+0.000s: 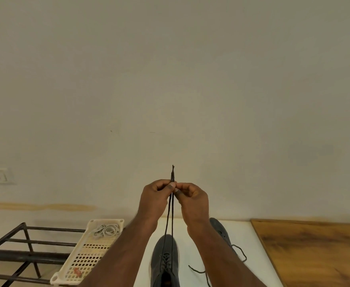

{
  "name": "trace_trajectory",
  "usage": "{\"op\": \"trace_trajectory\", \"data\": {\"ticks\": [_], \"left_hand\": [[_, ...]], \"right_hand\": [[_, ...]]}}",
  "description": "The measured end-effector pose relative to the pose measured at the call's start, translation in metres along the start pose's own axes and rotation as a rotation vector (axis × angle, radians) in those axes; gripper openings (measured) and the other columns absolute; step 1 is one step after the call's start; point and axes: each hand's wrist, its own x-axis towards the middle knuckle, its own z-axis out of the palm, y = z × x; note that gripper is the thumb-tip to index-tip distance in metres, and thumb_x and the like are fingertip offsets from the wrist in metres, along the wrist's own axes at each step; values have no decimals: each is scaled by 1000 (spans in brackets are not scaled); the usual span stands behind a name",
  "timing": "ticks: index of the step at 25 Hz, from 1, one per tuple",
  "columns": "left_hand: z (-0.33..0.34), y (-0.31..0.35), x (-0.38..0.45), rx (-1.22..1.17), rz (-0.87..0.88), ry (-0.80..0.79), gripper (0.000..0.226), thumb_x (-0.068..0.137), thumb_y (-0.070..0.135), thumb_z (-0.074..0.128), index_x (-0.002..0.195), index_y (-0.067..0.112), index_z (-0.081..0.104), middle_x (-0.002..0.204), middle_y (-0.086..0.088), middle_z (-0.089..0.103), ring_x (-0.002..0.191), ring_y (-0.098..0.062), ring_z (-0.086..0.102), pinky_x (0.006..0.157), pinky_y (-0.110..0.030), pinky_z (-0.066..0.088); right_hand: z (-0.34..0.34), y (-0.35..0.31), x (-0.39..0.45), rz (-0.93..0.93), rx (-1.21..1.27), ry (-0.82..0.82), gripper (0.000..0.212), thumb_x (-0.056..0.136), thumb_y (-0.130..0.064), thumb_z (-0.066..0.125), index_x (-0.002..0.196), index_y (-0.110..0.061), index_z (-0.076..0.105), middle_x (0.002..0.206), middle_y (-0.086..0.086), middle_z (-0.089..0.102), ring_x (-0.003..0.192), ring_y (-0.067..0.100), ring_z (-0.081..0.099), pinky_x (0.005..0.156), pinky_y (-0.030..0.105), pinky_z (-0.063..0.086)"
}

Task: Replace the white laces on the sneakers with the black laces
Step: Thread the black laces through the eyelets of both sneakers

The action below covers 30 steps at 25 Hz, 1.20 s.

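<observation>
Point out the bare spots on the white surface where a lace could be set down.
Bare strip of white surface between the near sneaker and the far sneaker. Crowded: loose black lace right of the near sneaker; cream tray already holds white laces; both hands pinch the lace ends.

Your two forearms reach up and forward from the bottom edge, converging at the middle. Your left hand [156, 196] and right hand [192, 198] are raised together, thumbs nearly touching, fingers curled inward. Each grip pinches between thumb and forefinger, knuckles turned outward, wrists held straight.
</observation>
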Motion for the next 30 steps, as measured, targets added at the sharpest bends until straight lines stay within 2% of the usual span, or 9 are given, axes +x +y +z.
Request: {"op": "trace_trajectory", "data": {"ticks": [5,8,11,17,20,22,24,27,30], "left_hand": [[-1,-2,-4,-58,-1,10,11,94,26,65,93,25,76,87,5,75,90,-13,71,90,-39,54],[0,-2,-5,-32,28,-29,14,96,26,62,92,24,76,87,3,75,87,-12,71,88,-36,55],[4,-3,-7,-95,24,-104,16,98,21,60,97,18,75,88,-3,75,85,-17,73,88,-41,58],[12,-7,-10,-201,-13,-153,17,99,17,58,95,11,73,80,-6,68,73,-19,64,78,-36,57],[15,-9,-13,-209,-24,-138,17,99,17,58,93,10,74,75,-7,65,68,-18,59,72,-32,54],[15,-9,-14,-183,-32,-114,18,98,17,60,90,10,74,71,-6,64,65,-17,56,70,-32,53],[12,-7,-12,-157,-50,-122,18,97,17,61,85,10,73,68,-4,62,62,-16,54,66,-30,52],[3,-2,-10,-65,-64,-187,18,97,17,61,85,11,74,69,-4,61,59,-14,51,62,-29,47],[-7,-3,-8,2,-74,-251,18,97,16,59,89,10,74,69,-2,60,59,-14,50,62,-28,47]], "right_hand": [[-14,-17,17,-60,-138,-38,17,94,-21,68,109,-24,75,100,-9,75,98,8,69,93,38,58],[-15,-32,22,-131,-285,-154,28,96,-27,65,124,-20,69,112,-9,72,102,7,66,88,26,57],[-15,-41,27,-133,-332,-188,22,96,-21,65,117,-19,72,104,-9,74,91,3,69,71,15,54],[-25,-44,30,-134,-380,-149,8,92,-19,68,97,-23,73,85,-8,74,80,5,70,77,25,58],[-26,-46,26,-163,-378,-137,15,92,-15,65,105,-22,69,97,-9,73,88,6,68,81,26,56],[-29,-49,24,-362,-597,-196,36,95,-10,57,125,-28,61,126,-15,64,114,4,58,95,21,45],[-33,-59,25,-586,-1027,-391,47,96,-8,50,136,-32,55,139,-14,57,133,8,45,108,28,37],[-34,-74,31,-524,-1463,-637,36,94,-2,45,115,-25,63,111,-3,67,110,21,59,91,36,48],[-39,-69,33,-415,-1362,-650,31,99,-5,46,119,-18,66,112,3,68,104,21,62,88,33,50]]}}
